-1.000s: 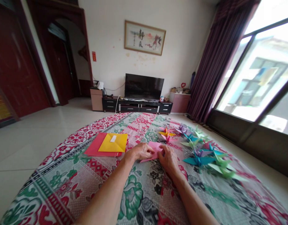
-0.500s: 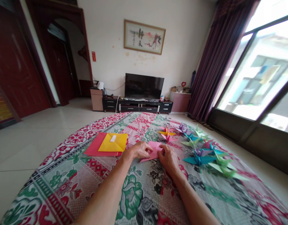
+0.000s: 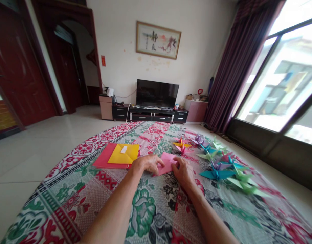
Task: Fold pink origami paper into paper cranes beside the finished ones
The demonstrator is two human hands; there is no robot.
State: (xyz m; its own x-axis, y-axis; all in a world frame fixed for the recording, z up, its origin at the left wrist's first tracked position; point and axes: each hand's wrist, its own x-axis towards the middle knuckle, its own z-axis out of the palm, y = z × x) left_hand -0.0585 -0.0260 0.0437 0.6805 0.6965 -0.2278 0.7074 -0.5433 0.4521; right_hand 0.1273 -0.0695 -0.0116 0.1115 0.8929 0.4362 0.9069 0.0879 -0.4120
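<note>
A folded piece of pink paper (image 3: 168, 162) lies on the cloth between my two hands. My left hand (image 3: 148, 164) is curled at its left edge, with the fingertips down on the paper. At the right edge, the thumb and fingers of my right hand (image 3: 182, 169) close on the paper. To the left rests a yellow paper envelope (image 3: 128, 157) with a small white label, on top of red paper sheets (image 3: 101, 159). Several folded paper cranes stand to the right, among them a blue crane (image 3: 217, 173), a green crane (image 3: 244, 181) and a pink crane (image 3: 182, 148).
A patterned tablecloth (image 3: 107, 200) covers the round table. Beyond it are a television (image 3: 158, 93) on a low black cabinet (image 3: 156, 116), a framed picture (image 3: 158, 40) on the wall, and a purple curtain (image 3: 229, 64) beside a window at right.
The view has shifted slightly, so everything sits a little further right. Both hands stay at the pink paper, with hardly any movement of the fingers.
</note>
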